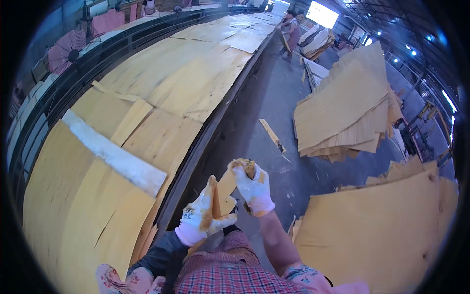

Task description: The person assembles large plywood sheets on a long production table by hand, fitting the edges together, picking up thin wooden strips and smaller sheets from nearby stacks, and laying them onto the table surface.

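Observation:
Both my hands wear white work gloves stained yellow. My left hand (203, 215) and my right hand (254, 188) grip a narrow strip of wood veneer (226, 188) between them, over the grey floor beside the conveyor's dark edge (196, 157). The right hand clasps the strip's upper end, the left hand pinches it lower down. To my left, the long conveyor table carries overlapping veneer sheets (161, 93), with a pale whitish strip (112, 152) lying across them.
A stack of veneer sheets (342, 108) sits on the floor to the right, another pile (382, 230) at lower right. A loose wood strip (271, 134) lies on the concrete floor. A person (292, 32) stands far down the line. A pink fan (66, 49) is at the upper left.

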A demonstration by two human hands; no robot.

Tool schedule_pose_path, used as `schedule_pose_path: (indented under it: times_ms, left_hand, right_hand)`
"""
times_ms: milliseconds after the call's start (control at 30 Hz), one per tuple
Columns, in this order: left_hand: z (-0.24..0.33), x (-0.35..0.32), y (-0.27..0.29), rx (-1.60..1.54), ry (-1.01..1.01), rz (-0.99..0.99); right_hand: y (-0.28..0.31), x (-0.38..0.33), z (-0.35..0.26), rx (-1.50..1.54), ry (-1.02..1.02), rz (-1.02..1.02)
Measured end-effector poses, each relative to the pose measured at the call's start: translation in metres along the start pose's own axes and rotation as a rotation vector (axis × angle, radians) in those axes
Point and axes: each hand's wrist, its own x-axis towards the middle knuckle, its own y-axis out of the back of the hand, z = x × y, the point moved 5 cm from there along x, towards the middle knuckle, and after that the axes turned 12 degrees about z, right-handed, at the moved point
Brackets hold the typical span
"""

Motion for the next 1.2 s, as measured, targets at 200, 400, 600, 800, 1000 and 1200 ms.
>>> schedule_pose_path:
  times_ms: [200, 400, 600, 800, 1000, 1200]
  left_hand:
    - [-0.058, 0.154, -0.065, 0.441, -0.181, 0.305]
    - [-0.114, 0.269, -0.103, 0.760, 0.059, 0.466]
    - [-0.165, 0.445, -0.114, 0.467, 0.085, 0.521]
    - [-0.210, 0.643, -0.184, 0.446, 0.038, 0.359]
    - [-0.263, 0.818, -0.264, 0.595, 0.153, 0.131]
    - [-0.292, 0.883, -0.294, 0.503, 0.305, 0.313]
  right_hand:
    - [-0.054, 0.181, 0.025, 0.132, 0.121, -0.162]
    - [-0.115, 0.359, 0.012, 0.035, 0.054, -0.278]
    - [-0.160, 0.537, 0.057, 0.375, -0.034, -0.444]
    - [-0.141, 0.738, 0.114, -0.169, 0.504, -0.243]
    - [-0.180, 0.849, 0.201, -0.277, 0.381, -0.439]
    - [-0.237, 0.955, 0.276, 0.027, -0.096, -0.850]
